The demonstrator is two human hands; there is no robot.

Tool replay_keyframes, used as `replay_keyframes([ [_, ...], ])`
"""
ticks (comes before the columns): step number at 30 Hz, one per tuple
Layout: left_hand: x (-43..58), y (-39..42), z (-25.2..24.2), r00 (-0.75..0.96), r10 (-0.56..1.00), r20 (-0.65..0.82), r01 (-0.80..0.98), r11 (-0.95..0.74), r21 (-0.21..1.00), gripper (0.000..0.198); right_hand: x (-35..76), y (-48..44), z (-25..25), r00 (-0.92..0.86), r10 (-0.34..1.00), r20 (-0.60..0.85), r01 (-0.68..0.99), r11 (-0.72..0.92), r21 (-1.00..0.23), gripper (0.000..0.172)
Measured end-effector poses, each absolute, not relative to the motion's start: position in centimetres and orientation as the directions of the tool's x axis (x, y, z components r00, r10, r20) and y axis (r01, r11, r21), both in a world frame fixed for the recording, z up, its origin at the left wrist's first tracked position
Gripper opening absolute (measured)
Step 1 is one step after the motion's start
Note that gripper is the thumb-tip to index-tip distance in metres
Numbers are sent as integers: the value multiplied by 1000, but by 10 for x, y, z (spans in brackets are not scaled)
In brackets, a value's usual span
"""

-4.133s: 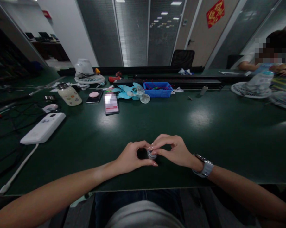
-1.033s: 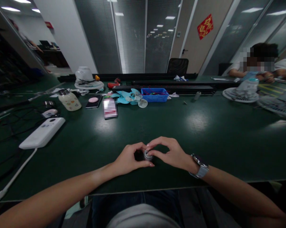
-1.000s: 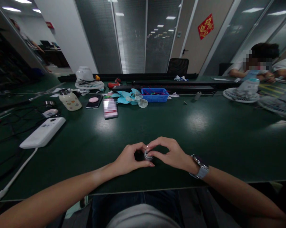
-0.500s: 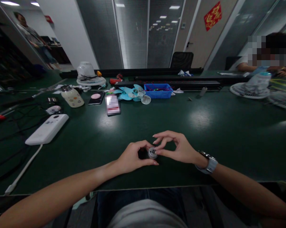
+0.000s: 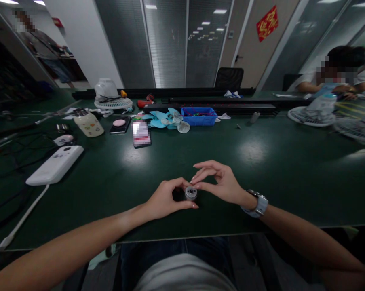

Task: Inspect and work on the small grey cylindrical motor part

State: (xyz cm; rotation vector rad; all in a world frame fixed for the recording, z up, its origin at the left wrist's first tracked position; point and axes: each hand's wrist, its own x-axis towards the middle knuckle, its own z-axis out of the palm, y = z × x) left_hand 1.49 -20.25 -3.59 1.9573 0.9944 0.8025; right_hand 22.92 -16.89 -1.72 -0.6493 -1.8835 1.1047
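A small silvery metal motor point(image 5: 191, 193), round with holes in its top face, stands upright on the dark green table. My left hand point(image 5: 165, 198) is curled around it, thumb on the near side and fingers behind, holding it. Just above its upper right edge, my right hand point(image 5: 221, 184) has thumb and index finger closed together, their tips by the rim. Whether anything tiny is between those tips cannot be made out. The other fingers of that hand are lifted and loosely bent. A watch point(image 5: 258, 203) is on the right wrist.
Farther back are a blue bin point(image 5: 199, 117) with wires, pale blue fan blades point(image 5: 164, 119), a phone-like pixelated item point(image 5: 141, 134) and a small metal cylinder point(image 5: 255, 117). Leftward are a white power bank point(image 5: 55, 165) with cable and a bottle point(image 5: 89, 123). People are in the background.
My right thumb and fingertips have moved from the top face of the motor up to its far right rim, uncovering the face. The view has shifted slightly. My left hand keeps its hold.
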Motion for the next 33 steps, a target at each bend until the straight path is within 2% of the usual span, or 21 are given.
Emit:
replay_keyframes([
  [3,15,-203,-35,485,860,159,378,-370,849,38,249,-150,-18,-577,757,307,110,445,-889,51],
  [8,14,-200,-36,435,884,172,414,-366,833,40,270,-127,-24,-728,673,126,224,408,-885,30],
  [15,9,-194,-36,406,901,152,471,-348,811,47,271,-124,-24,-781,621,69,278,443,-852,27],
  [18,9,-194,-36,410,899,155,473,-355,807,47,267,-127,-22,-738,665,114,259,436,-862,23],
  [21,10,-193,-39,404,900,163,478,-360,801,46,256,-136,-20,-598,762,249,209,448,-869,26],
  [24,11,-193,-42,400,900,173,480,-367,797,48,240,-152,-18,-481,792,375,141,493,-859,26],
  [28,13,-192,-44,402,898,180,476,-373,796,49,225,-168,-17,-473,761,443,118,553,-825,15],
  [33,14,-192,-43,403,897,184,476,-377,795,47,220,-173,-18,-523,731,439,143,582,-800,9],
])
